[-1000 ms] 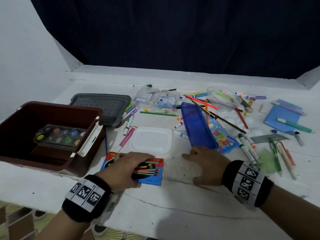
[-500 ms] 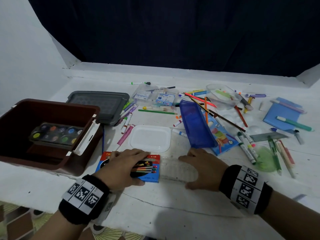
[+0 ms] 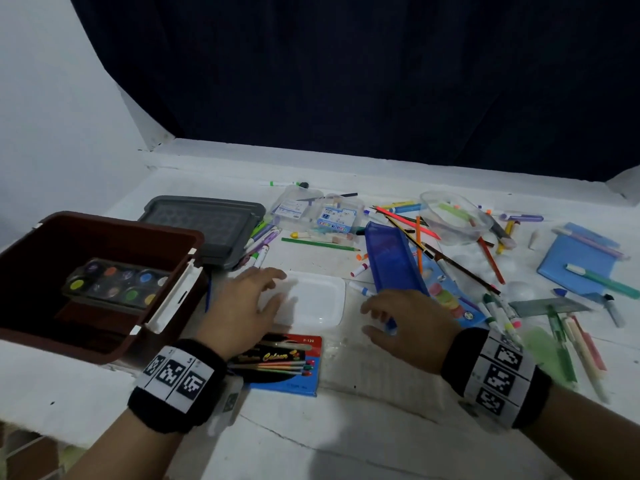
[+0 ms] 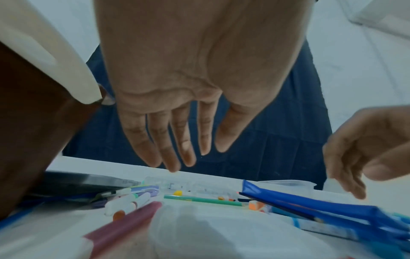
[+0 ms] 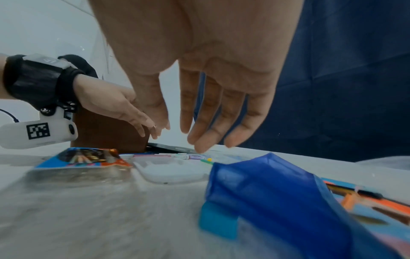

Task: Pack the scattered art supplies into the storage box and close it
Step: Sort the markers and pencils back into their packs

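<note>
Pencil box (image 3: 284,365) beneath left hand (image 3: 242,306)

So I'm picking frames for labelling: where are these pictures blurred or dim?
Head view: dim but mostly sharp, green marker smeared at right. Left wrist view: pink pen smeared. Right wrist view: table and blue case blurred.

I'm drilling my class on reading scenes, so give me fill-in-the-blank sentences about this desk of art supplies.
1. The paint palette lies inside the brown ____.
2. The grey lid lies ____ the box, not on it.
3. The left hand reaches over the ____ plastic lid.
4. The coloured pencil pack lies nearest the ____ hand.

Missing: storage box; behind; white; left
</note>
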Tool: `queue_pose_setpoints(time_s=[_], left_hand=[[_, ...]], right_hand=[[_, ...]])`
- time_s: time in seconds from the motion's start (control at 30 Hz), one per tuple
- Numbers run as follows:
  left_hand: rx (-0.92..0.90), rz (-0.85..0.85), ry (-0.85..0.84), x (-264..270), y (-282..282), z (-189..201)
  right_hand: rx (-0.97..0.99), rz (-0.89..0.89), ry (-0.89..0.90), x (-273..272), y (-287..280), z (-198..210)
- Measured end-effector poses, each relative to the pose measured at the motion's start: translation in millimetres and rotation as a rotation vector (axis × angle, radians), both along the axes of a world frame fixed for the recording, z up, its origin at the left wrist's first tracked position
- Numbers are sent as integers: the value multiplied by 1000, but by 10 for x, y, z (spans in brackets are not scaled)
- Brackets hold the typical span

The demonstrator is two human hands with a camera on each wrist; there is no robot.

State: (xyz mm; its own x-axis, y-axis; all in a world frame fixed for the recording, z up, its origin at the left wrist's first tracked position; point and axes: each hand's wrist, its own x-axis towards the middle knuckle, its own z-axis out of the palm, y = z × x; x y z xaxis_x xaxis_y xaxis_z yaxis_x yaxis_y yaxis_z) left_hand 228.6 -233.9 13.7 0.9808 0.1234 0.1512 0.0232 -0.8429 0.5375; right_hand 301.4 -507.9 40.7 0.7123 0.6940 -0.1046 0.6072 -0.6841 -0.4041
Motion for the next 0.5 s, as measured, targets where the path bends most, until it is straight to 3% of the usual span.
queue_pose_setpoints(time_s=[0.17, 0.33, 0.5], left_hand=[[170, 241, 167, 515, 158, -24], [311, 324, 347, 789, 220, -116], [438, 347, 409, 894, 282, -203]], right_hand=[[10, 41, -67, 597, 366, 67], [-37, 113, -114, 1098, 839, 19], [-163, 217, -139, 1427, 1246, -88]])
